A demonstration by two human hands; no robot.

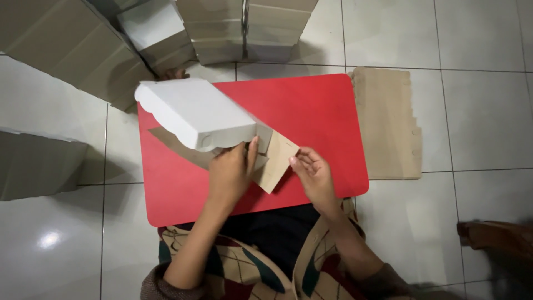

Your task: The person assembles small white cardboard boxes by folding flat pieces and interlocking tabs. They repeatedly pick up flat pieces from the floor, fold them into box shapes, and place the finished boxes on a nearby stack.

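Observation:
A half-folded white cardboard box [191, 111] with a scalloped edge rests tilted on a small red table [316, 105]. Its brown inner flap [277, 158] sticks out toward me at the near right corner. My left hand [230, 172] presses on the box's near corner, thumb up against the side wall. My right hand [313, 172] pinches the edge of the brown flap with curled fingers. Another brown flap [177, 145] lies flat under the box on the left.
Stacks of folded white and brown boxes [244, 28] stand beyond the table, more lean at far left [72, 44] and left [33, 164]. A flat pile of brown cardboard blanks [388, 122] lies on the tiled floor right of the table. A brown object [494, 236] sits at lower right.

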